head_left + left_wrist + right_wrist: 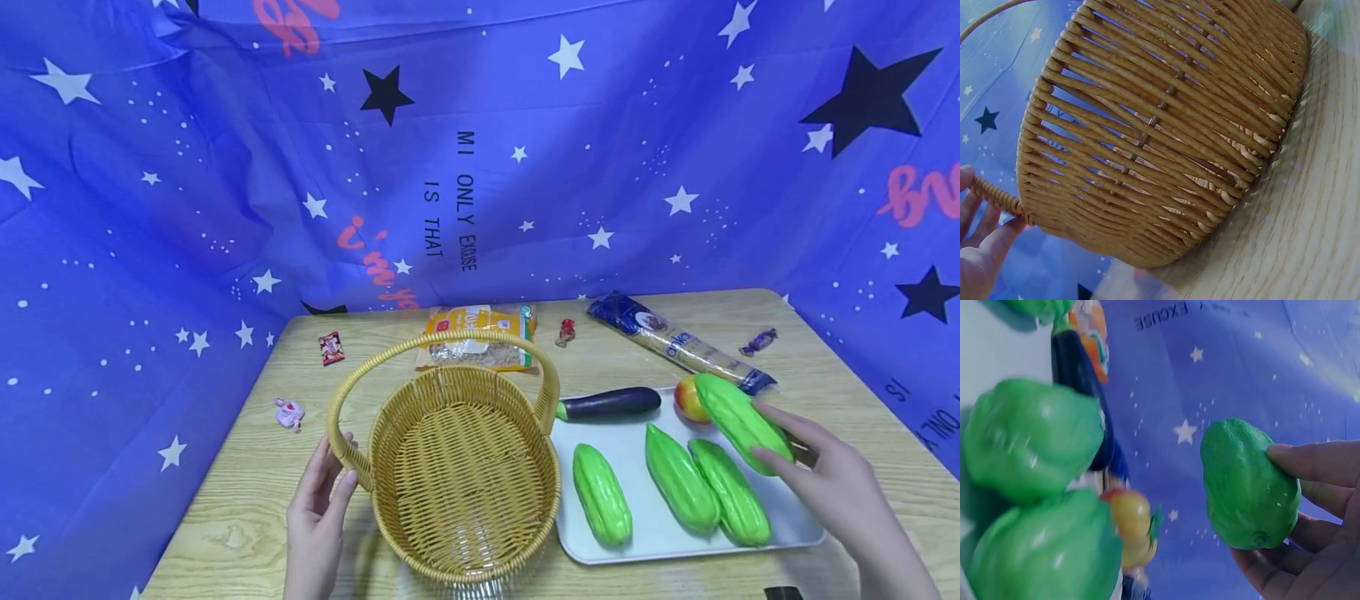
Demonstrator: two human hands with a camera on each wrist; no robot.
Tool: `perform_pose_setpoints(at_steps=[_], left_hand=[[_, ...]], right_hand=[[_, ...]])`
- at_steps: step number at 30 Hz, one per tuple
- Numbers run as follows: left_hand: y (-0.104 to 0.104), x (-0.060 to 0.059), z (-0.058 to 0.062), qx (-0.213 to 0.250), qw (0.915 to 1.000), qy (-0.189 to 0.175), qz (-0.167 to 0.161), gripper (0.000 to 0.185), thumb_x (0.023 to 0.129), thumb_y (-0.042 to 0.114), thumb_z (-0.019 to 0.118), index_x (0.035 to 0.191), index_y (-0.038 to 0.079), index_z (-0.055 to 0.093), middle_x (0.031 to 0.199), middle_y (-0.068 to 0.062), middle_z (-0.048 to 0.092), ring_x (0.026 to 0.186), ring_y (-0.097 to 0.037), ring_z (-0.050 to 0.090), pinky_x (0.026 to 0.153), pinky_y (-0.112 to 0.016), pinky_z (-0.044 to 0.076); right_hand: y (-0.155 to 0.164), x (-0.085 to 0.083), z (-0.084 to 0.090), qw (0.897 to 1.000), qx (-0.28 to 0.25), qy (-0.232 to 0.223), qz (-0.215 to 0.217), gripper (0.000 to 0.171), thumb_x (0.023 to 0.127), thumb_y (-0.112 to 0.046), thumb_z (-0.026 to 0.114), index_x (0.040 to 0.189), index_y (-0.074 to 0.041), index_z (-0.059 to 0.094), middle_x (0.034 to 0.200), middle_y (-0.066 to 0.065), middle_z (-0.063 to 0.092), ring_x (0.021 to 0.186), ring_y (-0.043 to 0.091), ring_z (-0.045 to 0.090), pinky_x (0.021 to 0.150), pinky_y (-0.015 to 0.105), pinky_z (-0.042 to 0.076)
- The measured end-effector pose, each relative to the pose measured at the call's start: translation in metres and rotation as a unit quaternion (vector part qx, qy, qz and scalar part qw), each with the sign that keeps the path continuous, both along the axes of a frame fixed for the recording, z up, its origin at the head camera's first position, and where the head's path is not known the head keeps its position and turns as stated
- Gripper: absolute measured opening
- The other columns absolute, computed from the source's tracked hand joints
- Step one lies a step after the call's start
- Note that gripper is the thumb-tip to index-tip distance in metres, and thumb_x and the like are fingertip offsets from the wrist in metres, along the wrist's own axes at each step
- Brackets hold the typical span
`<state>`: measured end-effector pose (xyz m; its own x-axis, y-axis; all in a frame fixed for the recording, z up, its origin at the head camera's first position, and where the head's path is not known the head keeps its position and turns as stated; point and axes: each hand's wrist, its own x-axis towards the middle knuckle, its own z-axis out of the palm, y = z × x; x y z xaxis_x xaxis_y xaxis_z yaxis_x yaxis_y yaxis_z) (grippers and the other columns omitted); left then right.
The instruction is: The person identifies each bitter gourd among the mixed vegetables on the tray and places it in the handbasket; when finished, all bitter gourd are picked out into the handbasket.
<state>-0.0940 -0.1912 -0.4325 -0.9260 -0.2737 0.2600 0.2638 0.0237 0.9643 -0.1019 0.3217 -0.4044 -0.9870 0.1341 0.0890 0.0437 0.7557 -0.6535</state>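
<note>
A woven wicker basket (461, 467) stands empty on the wooden table (247, 500). My left hand (330, 479) pinches the base of its handle (994, 195) on the left side, thumb and fingers either side. My right hand (772, 433) holds a green gourd (738, 417) lifted above the right end of a white tray (652, 533); the right wrist view shows fingers curled round that gourd (1247, 484). On the tray lie three more green gourds (602, 493), a dark eggplant (611, 403) and a peach-coloured fruit (686, 400).
Behind the basket lies a yellow snack bag (480, 337), with a long blue biscuit pack (675, 342) behind the tray. Small wrapped sweets (332, 347) are scattered along the table's back and left. A blue star-printed cloth (480, 167) hangs all round.
</note>
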Motion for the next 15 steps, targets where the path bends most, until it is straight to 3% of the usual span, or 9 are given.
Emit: perform_pose_setpoints(at_steps=[1,5,6,10,12,15], left_hand=[[0.0,0.0,0.0,-0.001,1.0,-0.002,0.0,0.052,0.093,-0.003,0.052,0.142,0.006,0.039,0.128,0.006,0.059,0.121,-0.001,0.053,0.101,-0.013,0.043],[-0.001,0.0,0.0,-0.004,0.9999,-0.011,-0.001,0.053,0.093,-0.001,0.053,0.143,0.008,0.039,0.128,0.007,0.059,0.121,-0.001,0.053,0.101,-0.012,0.043],[-0.001,0.0,0.0,-0.005,0.9999,-0.012,-0.002,0.053,0.093,-0.001,0.053,0.143,0.008,0.038,0.128,0.007,0.059,0.121,-0.001,0.053,0.101,-0.012,0.043],[-0.001,0.0,0.001,-0.003,0.9999,-0.015,-0.003,0.053,0.093,-0.001,0.053,0.143,0.009,0.038,0.127,0.009,0.059,0.121,-0.001,0.053,0.101,-0.012,0.043],[-0.001,0.0,0.001,-0.005,0.9998,-0.018,-0.002,0.053,0.093,-0.001,0.053,0.143,0.009,0.038,0.127,0.009,0.059,0.121,-0.001,0.053,0.101,-0.011,0.043],[-0.001,0.0,0.002,-0.007,0.9997,-0.023,0.001,0.053,0.093,-0.001,0.053,0.143,0.009,0.038,0.126,0.01,0.059,0.12,-0.001,0.053,0.1,-0.011,0.043]], right_hand=[[-0.002,-0.001,0.002,1.0,-0.002,0.011,0.008,0.063,0.088,-0.036,0.065,0.143,-0.019,0.04,0.141,0.027,0.042,0.086,-0.03,0.031,0.068,0.009,0.048],[-0.015,-0.004,0.01,0.998,-0.018,0.044,0.047,0.057,0.089,-0.031,0.065,0.142,-0.021,0.043,0.139,-0.019,0.043,0.094,-0.031,0.031,0.072,-0.004,0.036],[-0.019,-0.005,0.012,0.997,-0.02,0.056,0.057,0.056,0.089,-0.029,0.065,0.141,-0.021,0.044,0.135,-0.024,0.043,0.096,-0.03,0.031,0.074,-0.006,0.034],[-0.033,-0.005,0.02,0.993,-0.019,0.079,0.089,0.054,0.089,-0.024,0.065,0.14,-0.022,0.046,0.13,-0.028,0.041,0.103,-0.028,0.031,0.078,-0.007,0.031],[-0.041,-0.005,0.024,0.991,-0.015,0.089,0.103,0.053,0.089,-0.022,0.066,0.138,-0.023,0.048,0.134,-0.02,0.044,0.105,-0.027,0.031,0.079,-0.007,0.031],[-0.052,-0.005,0.028,0.985,-0.022,0.109,0.13,0.052,0.087,-0.017,0.067,0.136,-0.022,0.05,0.131,-0.032,0.039,0.11,-0.025,0.031,0.083,-0.008,0.03]])
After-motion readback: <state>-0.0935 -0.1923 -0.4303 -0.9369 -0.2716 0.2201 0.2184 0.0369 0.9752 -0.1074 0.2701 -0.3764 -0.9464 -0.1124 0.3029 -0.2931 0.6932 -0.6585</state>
